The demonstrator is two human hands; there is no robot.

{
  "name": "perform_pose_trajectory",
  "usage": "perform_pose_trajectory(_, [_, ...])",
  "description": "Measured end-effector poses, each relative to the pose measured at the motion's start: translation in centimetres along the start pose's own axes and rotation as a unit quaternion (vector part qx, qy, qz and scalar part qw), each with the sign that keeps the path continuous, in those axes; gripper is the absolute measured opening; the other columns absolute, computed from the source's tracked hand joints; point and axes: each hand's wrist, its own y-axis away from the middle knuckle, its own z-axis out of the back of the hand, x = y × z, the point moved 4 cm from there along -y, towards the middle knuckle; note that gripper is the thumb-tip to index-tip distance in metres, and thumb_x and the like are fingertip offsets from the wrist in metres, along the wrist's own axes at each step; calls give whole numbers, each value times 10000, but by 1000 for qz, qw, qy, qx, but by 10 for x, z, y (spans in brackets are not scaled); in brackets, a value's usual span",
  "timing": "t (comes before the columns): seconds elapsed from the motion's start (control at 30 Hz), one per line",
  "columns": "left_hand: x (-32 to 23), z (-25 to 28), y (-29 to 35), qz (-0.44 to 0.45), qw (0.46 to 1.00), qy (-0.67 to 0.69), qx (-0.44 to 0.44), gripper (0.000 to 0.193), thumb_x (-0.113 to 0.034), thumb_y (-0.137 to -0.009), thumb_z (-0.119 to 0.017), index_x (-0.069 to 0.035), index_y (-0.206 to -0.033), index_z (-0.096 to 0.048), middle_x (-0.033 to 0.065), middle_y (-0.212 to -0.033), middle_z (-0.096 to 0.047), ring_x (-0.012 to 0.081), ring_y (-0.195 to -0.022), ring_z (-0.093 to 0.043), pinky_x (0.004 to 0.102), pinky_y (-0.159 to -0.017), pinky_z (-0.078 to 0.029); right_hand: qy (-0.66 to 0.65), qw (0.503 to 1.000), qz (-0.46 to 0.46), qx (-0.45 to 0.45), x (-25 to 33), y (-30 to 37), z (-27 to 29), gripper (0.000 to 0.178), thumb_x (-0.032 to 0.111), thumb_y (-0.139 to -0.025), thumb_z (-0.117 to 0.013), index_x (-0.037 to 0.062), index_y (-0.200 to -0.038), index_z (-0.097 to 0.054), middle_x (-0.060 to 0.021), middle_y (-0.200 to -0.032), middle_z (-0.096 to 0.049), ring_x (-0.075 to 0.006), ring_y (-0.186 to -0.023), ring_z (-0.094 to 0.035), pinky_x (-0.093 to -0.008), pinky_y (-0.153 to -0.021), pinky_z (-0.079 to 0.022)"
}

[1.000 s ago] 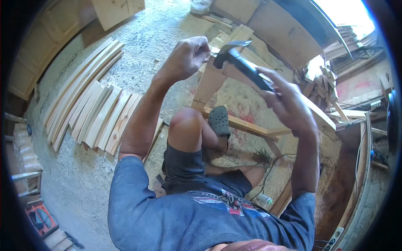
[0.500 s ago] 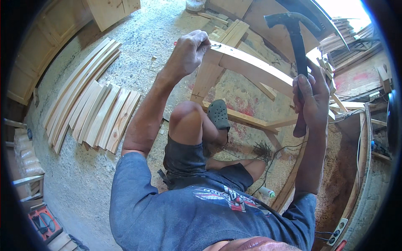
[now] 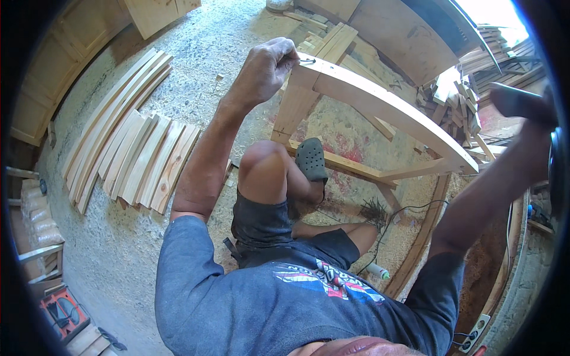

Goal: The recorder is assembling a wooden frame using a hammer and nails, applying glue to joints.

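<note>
My left hand (image 3: 268, 68) is closed, its fingertips pressed together at the left end of a pale wooden frame (image 3: 380, 102). What they pinch is hidden. A small dark nail-like piece (image 3: 307, 60) lies on or sticks out of the frame's top face, right beside those fingers. Out at the right rim, my right hand (image 3: 539, 127) is raised and partly lost in shadow. It is closed on a hammer, whose dark handle (image 3: 515, 102) points left; the head is out of view.
Long curved wooden strips (image 3: 113, 113) and shorter slats (image 3: 151, 160) lie on the floor at left. Offcuts (image 3: 456, 101) are heaped at the far right. A black cable (image 3: 409, 209) runs past my legs near a small white bottle (image 3: 377, 271). A power strip (image 3: 475, 333) sits lower right.
My right hand has swung the hammer from above the frame out to the right rim, uncovering the frame's right end. My left hand stays at the frame's left end, almost unmoved.
</note>
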Motion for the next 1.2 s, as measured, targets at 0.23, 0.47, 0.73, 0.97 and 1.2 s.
perform_pose_trajectory(0.23, [-2, 7, -8, 3, 1000, 10, 13, 29, 15, -910, -657, 33, -927, -642, 141, -901, -689, 236, -875, -691, 360, -780, -534, 175, 821, -208, 502, -72, 122, -67, 427, 160, -986, -582, 83, -1404, -537, -69, -790, -626, -149, -691, -601, -347, -635, -498])
perform_pose_trajectory(0.47, [-2, -10, 0, 89, 995, 50, -9, 26, 14, -890, -660, 15, -903, -637, 146, -860, -659, 295, -806, -663, 385, -732, -520, -2, 934, -276, 225, -67, 76, -5, 499, 181, -1012, -574, 28, -1472, -455, 27, -640, -512, -34, -492, -431, -208, -417, -342])
perform_pose_trajectory(0.73, [-31, -21, 9, -78, 984, -45, -156, 57, -5, -908, -674, -5, -893, -620, 146, -848, -614, 326, -762, -638, 391, -648, -499, -13, 942, -293, 166, -66, 82, 32, 443, 196, -1050, -534, 25, -1452, -464, 26, -684, -484, -16, -494, -376, -192, -423, -309])
perform_pose_trajectory(0.97, [-33, -30, 1, -100, 993, -40, -48, 57, -9, -910, -669, 19, -907, -620, 143, -850, -617, 306, -779, -645, 396, -686, -503, -13, 928, -308, 209, -67, 92, 34, 437, 179, -1039, -554, 33, -1443, -477, 2, -728, -539, -20, -497, -401, -189, -423, -314])
perform_pose_trajectory(1.2, [-36, -29, 0, -108, 992, -65, -29, 73, -9, -907, -667, 22, -895, -601, 140, -837, -599, 310, -766, -628, 405, -677, -492, -7, 932, -290, 216, -82, 96, 46, 433, 199, -1041, -572, 55, -1442, -497, 13, -775, -569, 1, -517, -421, -176, -433, -334])
